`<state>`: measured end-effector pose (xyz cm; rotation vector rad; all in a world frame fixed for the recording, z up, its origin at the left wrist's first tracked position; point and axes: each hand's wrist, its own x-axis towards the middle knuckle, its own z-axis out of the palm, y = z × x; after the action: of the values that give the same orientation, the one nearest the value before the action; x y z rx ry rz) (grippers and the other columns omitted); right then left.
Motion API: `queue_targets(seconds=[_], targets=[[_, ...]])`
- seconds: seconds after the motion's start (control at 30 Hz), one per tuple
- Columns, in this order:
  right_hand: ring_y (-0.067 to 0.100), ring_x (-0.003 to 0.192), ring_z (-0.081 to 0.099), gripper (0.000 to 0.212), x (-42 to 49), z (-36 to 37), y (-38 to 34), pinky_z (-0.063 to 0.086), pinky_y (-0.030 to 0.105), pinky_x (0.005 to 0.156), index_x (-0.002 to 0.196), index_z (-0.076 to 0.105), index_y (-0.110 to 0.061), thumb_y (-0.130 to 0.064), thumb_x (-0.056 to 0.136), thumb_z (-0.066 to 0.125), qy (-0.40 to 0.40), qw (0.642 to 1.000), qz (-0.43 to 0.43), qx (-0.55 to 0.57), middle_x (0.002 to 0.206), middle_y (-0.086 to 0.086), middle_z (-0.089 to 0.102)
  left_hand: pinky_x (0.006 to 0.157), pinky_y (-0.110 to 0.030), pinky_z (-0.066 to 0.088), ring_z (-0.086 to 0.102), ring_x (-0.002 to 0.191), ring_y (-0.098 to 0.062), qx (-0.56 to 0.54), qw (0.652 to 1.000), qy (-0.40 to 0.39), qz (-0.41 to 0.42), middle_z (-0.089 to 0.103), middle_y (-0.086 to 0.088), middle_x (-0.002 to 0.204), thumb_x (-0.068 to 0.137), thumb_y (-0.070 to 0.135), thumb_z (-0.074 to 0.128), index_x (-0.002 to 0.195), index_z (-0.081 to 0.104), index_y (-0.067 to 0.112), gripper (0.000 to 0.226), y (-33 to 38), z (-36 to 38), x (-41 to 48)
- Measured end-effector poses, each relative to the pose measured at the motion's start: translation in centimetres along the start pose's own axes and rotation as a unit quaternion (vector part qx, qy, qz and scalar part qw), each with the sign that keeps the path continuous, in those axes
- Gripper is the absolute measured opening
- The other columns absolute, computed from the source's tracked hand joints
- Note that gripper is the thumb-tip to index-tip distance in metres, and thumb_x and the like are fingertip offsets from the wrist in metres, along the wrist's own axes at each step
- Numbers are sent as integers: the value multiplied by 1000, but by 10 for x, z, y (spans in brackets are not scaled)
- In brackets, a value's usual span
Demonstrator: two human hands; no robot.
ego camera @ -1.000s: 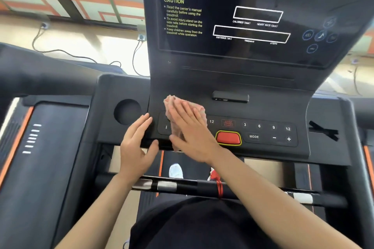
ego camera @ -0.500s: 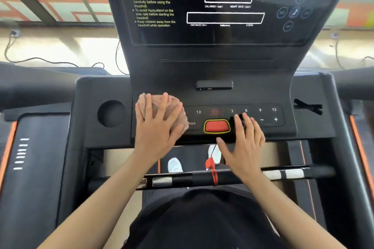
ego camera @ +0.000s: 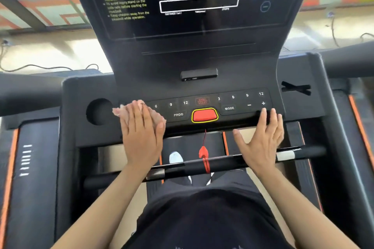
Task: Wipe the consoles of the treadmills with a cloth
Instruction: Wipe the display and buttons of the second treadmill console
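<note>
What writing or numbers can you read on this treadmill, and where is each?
"CAUTION": screen panel, top left; lines beneath blurred.
"6", "9", "12", "PROG": keypad, left of the red button.
"3", "6", "9", "12", "MODE", "-", "+": keypad, right of it.
Red lettering above the button, screen box captions: too blurred.

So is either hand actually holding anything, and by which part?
Nothing is gripped. The left hand presses flat on the pink cloth, covering its middle, against the console; the right hand rests straight fingers on the console's front edge.
</note>
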<state>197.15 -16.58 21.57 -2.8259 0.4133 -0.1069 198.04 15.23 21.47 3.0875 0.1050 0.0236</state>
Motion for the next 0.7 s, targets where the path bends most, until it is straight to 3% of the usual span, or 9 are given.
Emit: queue_targets(seconds=[0.13,0.3,0.43,0.6,0.7], targets=[[39,155,10,101,10,-7,28,13,54,123,159,22,-7,-71,85,45,-25,1000,6,0,166,20,17,128,-55,16,18,158,-37,-37,996,13,77,26,-25,167,110,37,15,158,26,-5,65,54,0,12],[33,157,9,97,10,-17,59,6,44,125,160,19,-6,-64,87,44,-69,996,-54,35,169,15,13,128,-52,17,18,159,-35,-46,988,2,148,27,-21,167,111,36,22,159,27,-2,61,124,3,29],[30,156,13,96,2,-24,79,11,51,125,160,15,-9,-61,86,45,-88,992,-60,61,169,12,14,128,-51,16,20,158,-35,-30,975,-2,220,28,-20,167,111,34,21,158,30,-1,60,188,4,44],[27,155,15,93,-13,-36,110,15,52,123,160,12,-12,-60,87,42,-107,989,-44,92,169,10,15,129,-49,16,22,158,-30,-12,934,5,357,29,-16,168,112,32,22,160,28,0,57,270,8,57],[29,146,32,86,-19,-46,129,29,45,116,158,23,-12,-54,88,50,-94,988,-29,121,163,10,29,124,-47,32,44,148,-29,-86,891,-8,446,52,-13,155,107,20,44,151,47,4,47,301,14,59]])
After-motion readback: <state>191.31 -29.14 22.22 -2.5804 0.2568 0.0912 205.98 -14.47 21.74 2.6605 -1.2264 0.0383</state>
